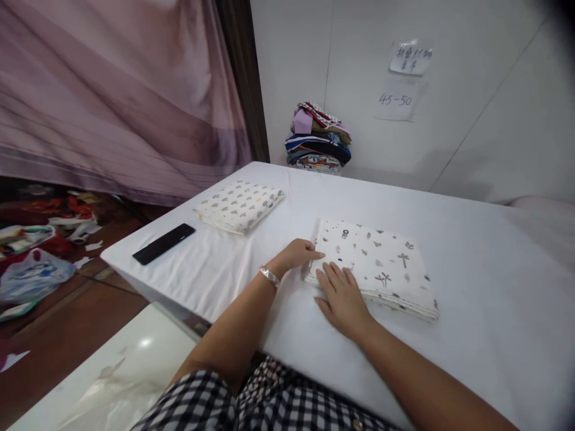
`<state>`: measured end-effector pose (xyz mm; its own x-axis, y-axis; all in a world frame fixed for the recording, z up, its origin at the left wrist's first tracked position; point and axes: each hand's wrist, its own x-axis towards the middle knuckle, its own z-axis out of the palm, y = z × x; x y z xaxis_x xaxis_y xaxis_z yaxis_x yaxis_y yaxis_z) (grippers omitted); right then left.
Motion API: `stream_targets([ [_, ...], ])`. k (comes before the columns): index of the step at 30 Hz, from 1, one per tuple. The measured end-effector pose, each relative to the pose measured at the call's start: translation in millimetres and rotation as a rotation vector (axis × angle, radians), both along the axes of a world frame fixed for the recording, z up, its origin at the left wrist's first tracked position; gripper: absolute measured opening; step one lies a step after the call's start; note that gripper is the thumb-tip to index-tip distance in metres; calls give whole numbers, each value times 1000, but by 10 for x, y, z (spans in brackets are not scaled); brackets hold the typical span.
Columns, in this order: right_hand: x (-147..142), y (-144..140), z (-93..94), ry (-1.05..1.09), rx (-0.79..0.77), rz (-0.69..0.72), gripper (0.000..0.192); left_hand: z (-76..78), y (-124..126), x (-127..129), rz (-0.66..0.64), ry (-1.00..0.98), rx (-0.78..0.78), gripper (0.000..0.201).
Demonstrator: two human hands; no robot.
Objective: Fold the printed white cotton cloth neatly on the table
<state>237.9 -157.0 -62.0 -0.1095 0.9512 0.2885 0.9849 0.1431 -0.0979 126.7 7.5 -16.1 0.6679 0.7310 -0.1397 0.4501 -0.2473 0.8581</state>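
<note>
A white folded cloth (pixel 372 254) printed with small palm trees and other motifs lies flat in front of me, its layers stacked along the front edge. At its left edge my left hand (pixel 297 254) is closed, thumb on top, the other fingers partly hidden at the side. My right hand (pixel 345 301) rests palm down on the cloth's front left part, fingers stretched out and holding nothing. Further left lies a second folded cloth (pixel 240 206), white with grey cloud-like shapes, which neither hand touches.
A black phone-like slab (pixel 164 243) lies near the left edge of the white-covered table (pixel 489 275). Folded fabrics are piled (pixel 318 140) against the back wall. A pink curtain (pixel 135 90) hangs at left, above bags (pixel 36 272) on the floor. A white surface (pixel 148 335) stands lower left.
</note>
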Motion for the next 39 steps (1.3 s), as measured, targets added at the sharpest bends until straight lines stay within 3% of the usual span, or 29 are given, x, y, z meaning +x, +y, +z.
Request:
stream_targets([
  [6, 23, -3, 36, 1, 9, 19, 51, -201, -279, -123, 174, -237, -182, 23],
  [12, 42, -10, 31, 3, 16, 27, 50, -327, -279, -86, 225, -293, -149, 25],
  [21, 97, 6, 4, 148, 86, 72, 48, -324, -381, -267, 258, -305, -82, 30],
  [29, 99, 122, 103, 398, 151, 37, 28, -320, -513, -333, 218, -269, 17, 27],
  [35, 16, 275, 286, 301, 31, -51, 15, -323, -485, -322, 207, -263, 15, 27],
  [39, -25, 334, 287, 283, 22, -60, 15, -324, -478, -332, 184, -251, 15, 25],
])
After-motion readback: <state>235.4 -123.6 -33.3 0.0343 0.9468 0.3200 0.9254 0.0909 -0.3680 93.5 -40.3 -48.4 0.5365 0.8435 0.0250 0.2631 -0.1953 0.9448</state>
